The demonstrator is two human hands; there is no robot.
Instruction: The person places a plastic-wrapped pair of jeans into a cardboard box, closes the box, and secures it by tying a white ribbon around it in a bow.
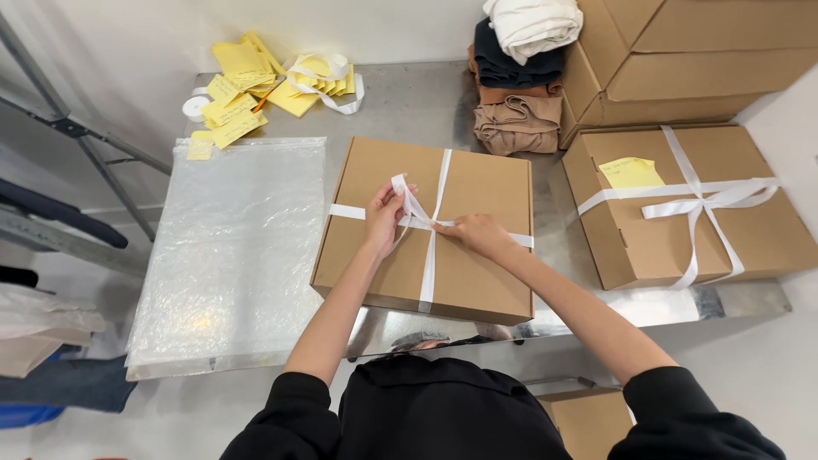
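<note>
Hands [385, 213] [479, 232] pinch ribbon [429, 255] on box [477, 192]; knot hidden.

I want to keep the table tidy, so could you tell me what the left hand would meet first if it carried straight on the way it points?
Probably the stack of folded brown, black and white garments, past the box's far edge; depth is unclear.
</note>
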